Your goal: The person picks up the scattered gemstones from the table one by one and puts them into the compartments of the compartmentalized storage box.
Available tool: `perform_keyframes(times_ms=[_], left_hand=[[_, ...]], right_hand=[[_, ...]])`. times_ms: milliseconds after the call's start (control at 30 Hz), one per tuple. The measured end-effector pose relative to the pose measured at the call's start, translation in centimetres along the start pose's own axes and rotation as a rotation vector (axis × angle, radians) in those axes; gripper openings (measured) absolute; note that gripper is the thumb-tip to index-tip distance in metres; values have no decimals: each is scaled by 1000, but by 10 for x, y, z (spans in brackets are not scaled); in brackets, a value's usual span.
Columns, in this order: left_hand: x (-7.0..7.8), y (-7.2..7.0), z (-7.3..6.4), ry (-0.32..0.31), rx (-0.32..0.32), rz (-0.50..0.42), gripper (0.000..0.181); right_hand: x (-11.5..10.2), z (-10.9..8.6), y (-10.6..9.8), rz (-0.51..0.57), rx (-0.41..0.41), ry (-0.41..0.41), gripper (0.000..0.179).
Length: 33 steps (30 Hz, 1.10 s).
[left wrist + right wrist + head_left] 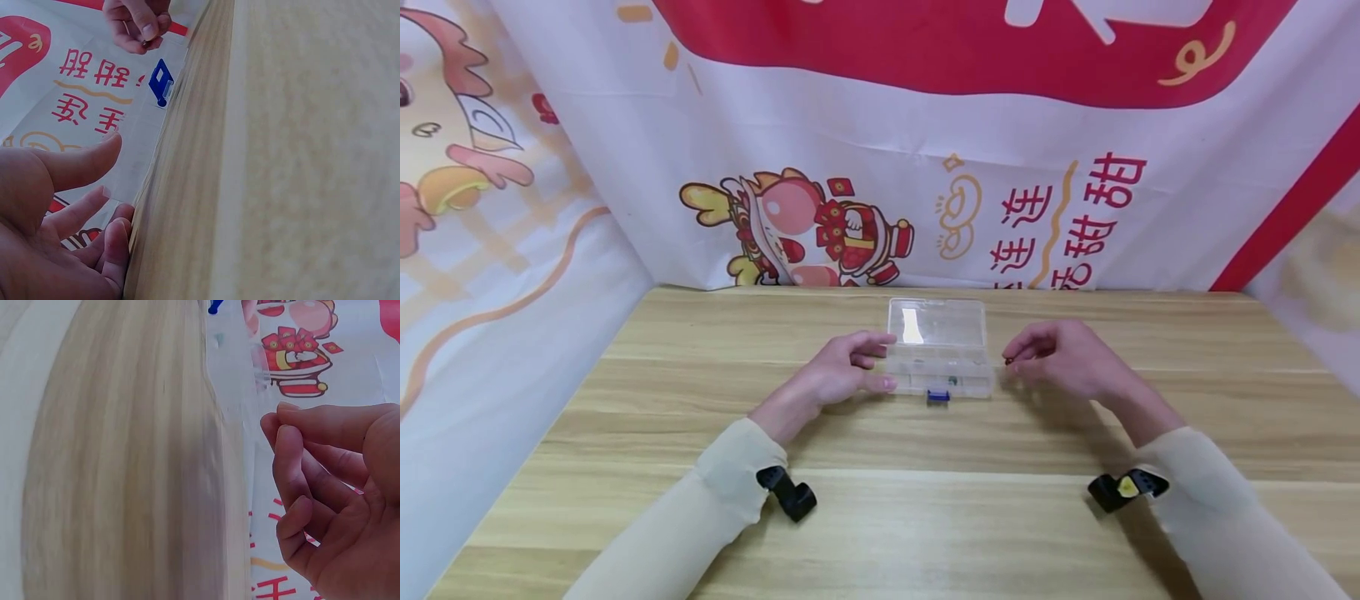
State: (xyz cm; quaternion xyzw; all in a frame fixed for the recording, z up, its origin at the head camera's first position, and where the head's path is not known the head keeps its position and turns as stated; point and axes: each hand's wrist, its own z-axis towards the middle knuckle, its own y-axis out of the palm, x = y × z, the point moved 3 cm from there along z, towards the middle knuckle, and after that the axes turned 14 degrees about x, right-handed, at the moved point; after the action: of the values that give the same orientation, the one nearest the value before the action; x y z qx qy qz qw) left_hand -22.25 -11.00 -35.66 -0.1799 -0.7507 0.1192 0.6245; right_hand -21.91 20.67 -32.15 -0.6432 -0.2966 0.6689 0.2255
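A clear plastic compartment box (898, 385) lies on the table with its transparent lid (951, 321) raised at the back and a blue latch (937, 397) at the front. My left hand (850, 365) is at the box's left end, thumb extended by the front corner and fingers by the lid side; fingertips touch its edge. Right of the box, my right hand (1067, 358) pinches a small dark reddish piece (1007, 361) between thumb and forefinger. In the right wrist view the fingertips hide it. One compartment contains a tiny green piece (952, 380).
The wood-grain table (880, 517) extends around the box and up to a printed cloth (850, 108) hanging behind it. Another cloth (512, 350) hangs along the left side. Each sleeve carries a black wrist camera, such as the left one (793, 497).
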Motion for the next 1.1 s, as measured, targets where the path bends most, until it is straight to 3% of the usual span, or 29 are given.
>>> perform_keyframes(times_ms=[800, 1100], left_hand=[[-1, 0, 0, 2, 6, -2, 65], [0, 1, 0, 6, 3, 2, 66]], right_hand=[[-38, 9, 35, 60, -28, -100, 16], [-51, 13, 50, 109, -36, -80, 17]])
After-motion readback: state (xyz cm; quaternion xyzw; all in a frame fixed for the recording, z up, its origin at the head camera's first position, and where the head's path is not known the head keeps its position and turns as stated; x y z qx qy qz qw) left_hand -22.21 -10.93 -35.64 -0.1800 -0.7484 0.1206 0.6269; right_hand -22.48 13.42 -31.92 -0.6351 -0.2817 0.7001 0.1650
